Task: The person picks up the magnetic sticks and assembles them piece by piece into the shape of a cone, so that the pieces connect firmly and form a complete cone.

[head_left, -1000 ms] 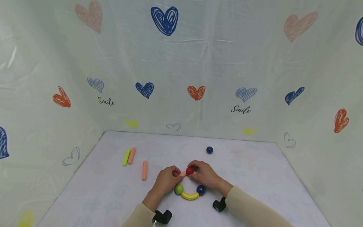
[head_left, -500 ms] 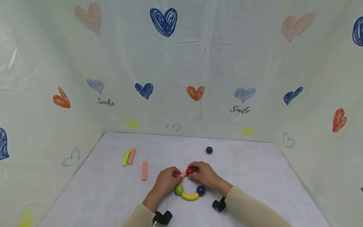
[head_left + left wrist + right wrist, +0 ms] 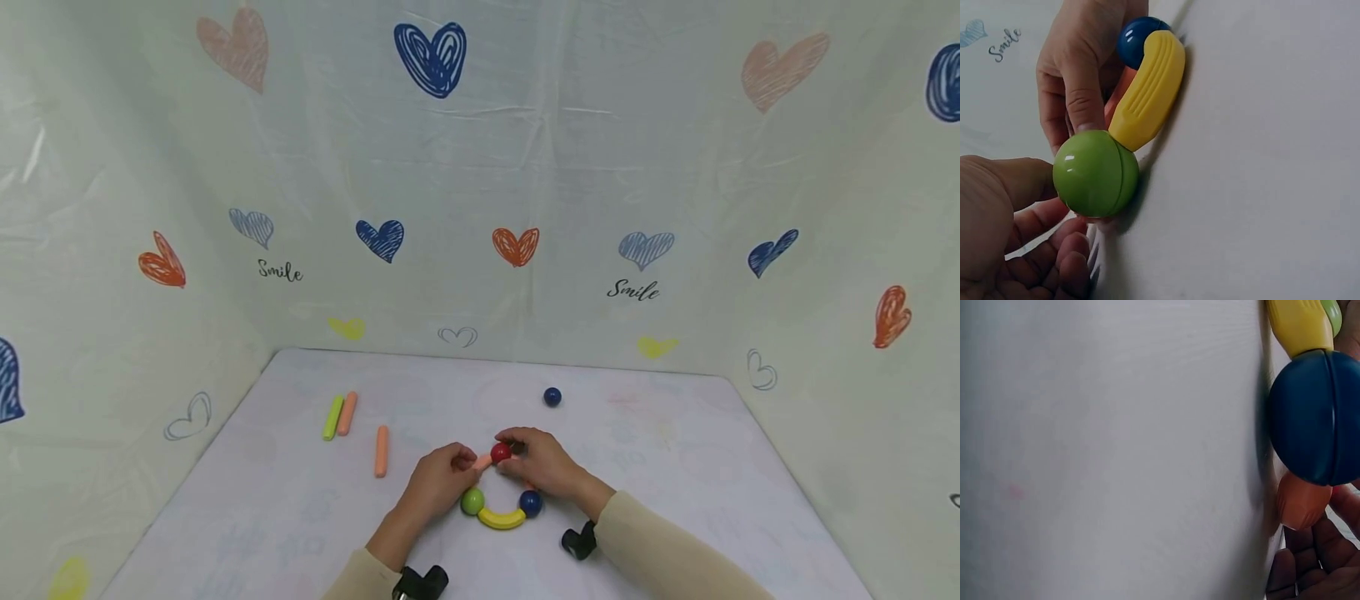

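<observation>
In the head view, balls and rods form a closed ring on the table. My right hand (image 3: 551,462) pinches the red ball (image 3: 501,452) at its far side. Between the thumb and fingers of my left hand (image 3: 441,479) is an orange rod (image 3: 483,462) that meets the red ball. Nearer me, a green ball (image 3: 472,501), a curved yellow piece (image 3: 502,519) and a dark blue ball (image 3: 531,502) join end to end. Another orange rod (image 3: 1302,501) meets the blue ball, seen in the right wrist view. The green ball (image 3: 1094,175) partly hides my left fingertips in the left wrist view.
Farther back lies a loose dark blue ball (image 3: 552,397). At the left are a yellow-green rod (image 3: 333,417), an orange rod (image 3: 347,413) beside it, and a third loose rod, orange (image 3: 382,451). A heart-printed curtain (image 3: 480,167) stands behind the white table (image 3: 675,467).
My left hand and wrist have drawn slightly left and toward me, the thumb sliding a little off the orange rod. My right hand stays at the red ball.
</observation>
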Demonstrator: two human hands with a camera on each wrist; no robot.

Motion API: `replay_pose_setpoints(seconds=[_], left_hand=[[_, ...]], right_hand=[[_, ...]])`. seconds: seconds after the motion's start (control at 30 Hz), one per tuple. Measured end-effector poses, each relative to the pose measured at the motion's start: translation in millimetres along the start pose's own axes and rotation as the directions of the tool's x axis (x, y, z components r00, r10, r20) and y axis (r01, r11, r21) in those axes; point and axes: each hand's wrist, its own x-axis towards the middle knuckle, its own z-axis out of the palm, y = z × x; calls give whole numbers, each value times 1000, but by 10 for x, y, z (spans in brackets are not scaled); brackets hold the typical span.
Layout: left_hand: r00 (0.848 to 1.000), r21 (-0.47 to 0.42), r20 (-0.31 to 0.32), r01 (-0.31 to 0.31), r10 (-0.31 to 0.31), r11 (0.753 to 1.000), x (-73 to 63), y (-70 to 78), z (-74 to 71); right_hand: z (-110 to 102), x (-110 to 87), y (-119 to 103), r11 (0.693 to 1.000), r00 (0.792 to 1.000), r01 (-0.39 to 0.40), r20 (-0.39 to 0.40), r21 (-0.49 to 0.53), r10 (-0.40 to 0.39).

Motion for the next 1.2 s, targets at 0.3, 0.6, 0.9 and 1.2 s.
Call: replay_pose_setpoints(seconds=[0.3, 0.6, 0.9, 1.2], left_hand=[[998, -54, 38, -40, 42, 998, -167, -74, -40], [994, -68, 101, -40, 46, 997, -301, -78, -107], [975, -53, 188, -110, 118, 993, -323, -133, -137], [965, -40, 202, -162, 167, 986, -344, -140, -139]], right_hand=[[-57, -127, 40, 999, 999, -29, -33, 39, 31], [-130, -362, -2, 996, 993, -82, -88, 31, 84], [-159, -647, 13, 999, 998, -37, -58, -16, 36], [-129, -782, 27, 998, 999, 42, -27, -55, -44]])
